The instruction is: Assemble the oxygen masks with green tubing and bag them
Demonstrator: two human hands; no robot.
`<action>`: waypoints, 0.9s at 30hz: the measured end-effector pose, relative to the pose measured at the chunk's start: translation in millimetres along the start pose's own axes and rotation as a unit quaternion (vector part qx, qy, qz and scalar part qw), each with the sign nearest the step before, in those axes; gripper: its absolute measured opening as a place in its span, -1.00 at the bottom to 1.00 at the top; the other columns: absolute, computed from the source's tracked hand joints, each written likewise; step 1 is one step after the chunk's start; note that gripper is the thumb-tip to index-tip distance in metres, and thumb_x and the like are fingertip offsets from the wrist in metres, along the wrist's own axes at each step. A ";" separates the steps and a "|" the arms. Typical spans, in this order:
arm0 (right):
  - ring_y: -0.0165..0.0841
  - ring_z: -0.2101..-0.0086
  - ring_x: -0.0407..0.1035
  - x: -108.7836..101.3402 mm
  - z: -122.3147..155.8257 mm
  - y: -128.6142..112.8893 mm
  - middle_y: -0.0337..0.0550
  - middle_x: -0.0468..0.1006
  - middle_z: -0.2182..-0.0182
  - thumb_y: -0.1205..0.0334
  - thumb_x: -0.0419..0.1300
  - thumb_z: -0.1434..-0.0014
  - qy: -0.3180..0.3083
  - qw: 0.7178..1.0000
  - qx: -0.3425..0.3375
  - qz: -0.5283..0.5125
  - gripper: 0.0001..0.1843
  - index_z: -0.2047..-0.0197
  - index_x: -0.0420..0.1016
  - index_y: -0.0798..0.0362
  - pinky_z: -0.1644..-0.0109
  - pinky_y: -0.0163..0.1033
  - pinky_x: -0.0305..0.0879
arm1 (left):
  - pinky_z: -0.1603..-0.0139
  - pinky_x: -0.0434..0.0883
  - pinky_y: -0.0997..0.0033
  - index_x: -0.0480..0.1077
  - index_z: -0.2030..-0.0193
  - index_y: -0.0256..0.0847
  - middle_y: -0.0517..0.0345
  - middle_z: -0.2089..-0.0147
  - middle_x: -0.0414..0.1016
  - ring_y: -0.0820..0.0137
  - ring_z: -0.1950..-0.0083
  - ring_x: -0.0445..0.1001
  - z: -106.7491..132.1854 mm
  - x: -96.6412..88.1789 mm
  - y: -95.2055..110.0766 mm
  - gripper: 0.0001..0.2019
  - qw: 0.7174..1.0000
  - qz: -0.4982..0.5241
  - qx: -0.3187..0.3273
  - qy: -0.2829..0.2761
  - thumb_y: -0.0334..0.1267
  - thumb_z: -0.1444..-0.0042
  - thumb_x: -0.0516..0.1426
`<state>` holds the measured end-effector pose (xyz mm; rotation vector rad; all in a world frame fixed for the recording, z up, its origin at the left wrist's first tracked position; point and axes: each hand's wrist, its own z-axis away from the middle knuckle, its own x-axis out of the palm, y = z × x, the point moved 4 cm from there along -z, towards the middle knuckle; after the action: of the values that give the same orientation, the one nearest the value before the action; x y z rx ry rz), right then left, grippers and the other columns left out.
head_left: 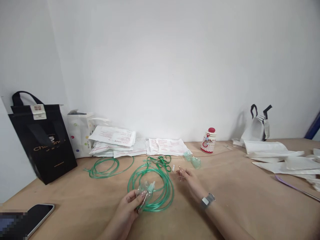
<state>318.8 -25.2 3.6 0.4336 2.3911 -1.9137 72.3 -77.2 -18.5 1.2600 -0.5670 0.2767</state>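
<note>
My left hand (131,203) is closed on a clear oxygen mask (143,192) with a pale green connector (151,187) pointing up. A thin white strip or cord runs along the mask under my thumb. Behind and around it lies a coil of green tubing (171,196). My right hand (188,177), with a watch on its wrist, pinches a thin pale piece (180,175) too small to name. Just beyond those fingertips rests a small white strip (173,168). Dark green straps (162,162) lie bunched at the coil's far side.
Clear green mask parts (196,162) lie past my right hand. White packets (113,136) and a second tubing coil (103,168) are at the back left. A black bag (47,146), a phone (41,216), a bottle (209,141) and opened wrappers (275,148) stand or lie around.
</note>
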 end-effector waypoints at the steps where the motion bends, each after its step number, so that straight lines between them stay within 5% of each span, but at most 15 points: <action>1: -0.42 0.54 0.21 5.8 4.2 -3.0 -0.26 0.29 0.57 -0.15 0.00 0.00 -0.026 0.999 0.025 -0.035 -0.61 0.51 0.20 0.03 0.48 -0.31 0.17 | 0.43 0.25 0.62 0.46 0.50 -0.26 0.22 0.48 0.50 0.54 0.44 0.38 2.5 1.5 0.3 -0.78 1.000 0.006 -0.011 0.000 -0.23 0.32 0.32; 7: -0.59 0.72 -0.18 42.5 33.6 -13.8 -0.47 -0.05 0.72 -0.10 0.12 0.05 -0.148 0.965 0.132 -0.174 -0.61 0.56 0.19 0.06 0.70 -0.45 -0.22 | 0.41 0.31 0.56 0.48 0.41 -0.26 0.17 0.45 0.50 0.50 0.42 0.42 9.6 3.5 -0.4 -0.81 0.999 0.042 -0.030 -0.003 -0.20 0.17 0.25; 12: -0.58 0.63 0.05 61.5 51.4 -32.9 -0.39 0.20 0.65 0.15 0.31 0.14 -0.232 0.903 0.156 -0.325 -0.66 0.29 0.39 0.10 0.55 -0.43 0.02 | 0.26 0.37 0.49 0.50 0.38 -0.29 0.07 0.38 0.54 0.43 0.32 0.46 6.0 0.2 0.2 -0.82 0.999 0.036 -0.005 0.001 -0.25 0.14 0.24; 15: -0.53 0.55 0.23 65.7 59.8 -46.9 -0.32 0.38 0.57 0.21 0.32 0.13 -0.253 0.904 0.121 -0.323 -0.62 0.19 0.39 0.07 0.41 -0.38 0.14 | 0.26 0.38 0.48 0.51 0.37 -0.30 0.04 0.36 0.55 0.41 0.31 0.46 4.4 1.6 1.0 -0.81 1.000 0.018 0.007 0.004 -0.24 0.15 0.25; 18: -0.46 0.53 0.32 72.4 67.8 -52.7 -0.23 0.47 0.57 0.19 0.31 0.13 -0.283 0.910 0.100 -0.285 -0.72 0.32 0.42 0.12 0.37 -0.32 0.18 | 0.28 0.38 0.46 0.51 0.36 -0.30 0.03 0.39 0.56 0.39 0.33 0.46 4.7 5.9 0.6 -0.77 1.000 0.004 0.017 -0.001 -0.23 0.18 0.26; 27: -0.55 0.68 0.18 88.3 72.3 -37.3 -0.37 0.36 0.72 0.04 0.28 0.14 -0.254 0.944 0.075 -0.194 -0.64 0.57 0.21 0.08 0.59 -0.41 0.07 | 0.28 0.38 0.43 0.52 0.41 -0.29 0.02 0.41 0.56 0.38 0.37 0.47 17.1 19.6 -3.0 -0.72 1.000 0.007 0.010 0.027 -0.18 0.30 0.31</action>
<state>215.1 -85.6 3.6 -0.5151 2.0958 -2.0314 85.9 -96.5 -7.0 1.2642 -0.5271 0.3274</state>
